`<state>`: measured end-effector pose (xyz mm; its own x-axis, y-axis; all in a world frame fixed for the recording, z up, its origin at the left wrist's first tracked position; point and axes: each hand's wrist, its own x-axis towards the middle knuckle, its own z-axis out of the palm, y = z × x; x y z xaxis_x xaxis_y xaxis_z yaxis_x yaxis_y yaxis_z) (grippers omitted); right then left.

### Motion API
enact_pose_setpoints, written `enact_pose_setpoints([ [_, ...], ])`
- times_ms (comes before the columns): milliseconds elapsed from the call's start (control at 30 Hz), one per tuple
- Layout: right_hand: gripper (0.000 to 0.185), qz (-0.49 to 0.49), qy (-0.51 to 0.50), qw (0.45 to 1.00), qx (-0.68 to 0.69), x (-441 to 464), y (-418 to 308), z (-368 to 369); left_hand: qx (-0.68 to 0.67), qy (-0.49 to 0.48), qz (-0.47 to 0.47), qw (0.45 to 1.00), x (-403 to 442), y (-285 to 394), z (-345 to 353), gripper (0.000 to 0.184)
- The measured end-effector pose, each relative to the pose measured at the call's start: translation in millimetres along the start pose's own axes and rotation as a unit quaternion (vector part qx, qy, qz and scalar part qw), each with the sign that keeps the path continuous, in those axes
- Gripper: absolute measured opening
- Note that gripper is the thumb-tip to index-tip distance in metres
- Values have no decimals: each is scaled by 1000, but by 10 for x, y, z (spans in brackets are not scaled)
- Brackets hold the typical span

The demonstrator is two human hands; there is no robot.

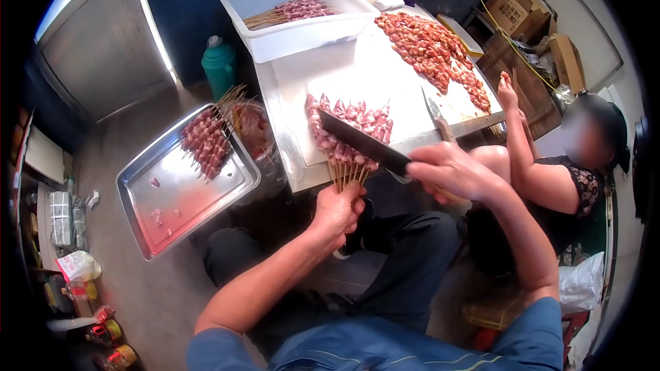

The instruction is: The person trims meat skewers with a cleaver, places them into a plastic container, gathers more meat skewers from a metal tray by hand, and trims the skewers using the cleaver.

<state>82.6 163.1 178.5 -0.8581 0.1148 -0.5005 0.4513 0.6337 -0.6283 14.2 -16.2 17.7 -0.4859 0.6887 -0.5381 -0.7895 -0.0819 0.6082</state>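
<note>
My left hand is closed around the bare ends of several bamboo skewers. Their far ends carry pink meat pieces, fanned out over the near edge of the white board. In my right hand is the handle of a cleaver, its dark blade lying across the meat, pointing up and left. Whether the blade presses on the meat or hovers just above, I cannot tell. A second knife rests on the board to the right, beyond my right hand.
A white tub of skewers stands at the back left, beside a heap of red meat pieces. On the left, a metal tray holds more meat skewers. A green flask stands behind. Another person sits at the right.
</note>
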Motion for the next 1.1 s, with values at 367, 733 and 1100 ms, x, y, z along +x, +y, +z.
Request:
enact_pose_setpoints([
  [367, 31, -47, 54, 983, 172, 202, -227, -15, 5, 6, 16, 1000, 34, 47, -16, 17],
  [733, 32, 62, 17, 994, 90, -253, 178, -97, -12, 8, 16, 1000, 27, 72, -13, 15],
  [1100, 30, -92, 53, 984, 143, 325, -95, 168, -16, -3, 28, 999, 38, 53, -15, 9],
])
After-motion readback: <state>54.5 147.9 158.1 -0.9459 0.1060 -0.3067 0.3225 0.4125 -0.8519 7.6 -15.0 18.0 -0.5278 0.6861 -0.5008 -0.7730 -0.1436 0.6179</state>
